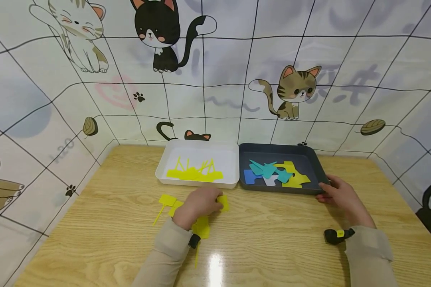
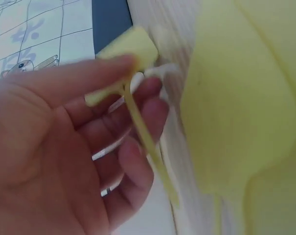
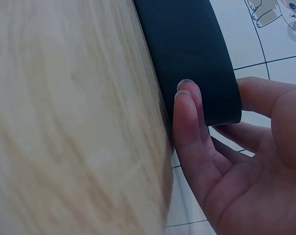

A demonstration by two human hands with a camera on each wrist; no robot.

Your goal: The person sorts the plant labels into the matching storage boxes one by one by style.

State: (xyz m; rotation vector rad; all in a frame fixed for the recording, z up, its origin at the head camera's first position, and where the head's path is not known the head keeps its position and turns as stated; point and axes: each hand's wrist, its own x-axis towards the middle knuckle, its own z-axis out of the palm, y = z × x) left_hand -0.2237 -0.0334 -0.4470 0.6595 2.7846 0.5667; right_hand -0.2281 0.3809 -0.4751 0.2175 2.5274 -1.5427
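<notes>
My left hand (image 1: 201, 202) is over the table just in front of the white tray (image 1: 160, 175). It pinches a yellow tag (image 2: 138, 46) with a thin stem (image 2: 147, 132), thumb against fingers in the left wrist view. More yellow tags (image 1: 168, 199) lie on the table beside and under that wrist. Several others (image 1: 194, 174) form a pile inside the white tray, stems sticking up. My right hand (image 1: 344, 199) grips the front right corner of the dark grey tray (image 1: 276, 148), its fingers against the tray wall (image 3: 196, 54).
Inside the dark tray lie teal pieces (image 1: 269, 170), a blue piece (image 1: 250, 177), a whitish piece (image 1: 270, 181) and yellow pieces (image 1: 294, 177). The two trays stand side by side at the back of the wooden table (image 1: 265, 239), before a cat-print cloth (image 1: 222, 99).
</notes>
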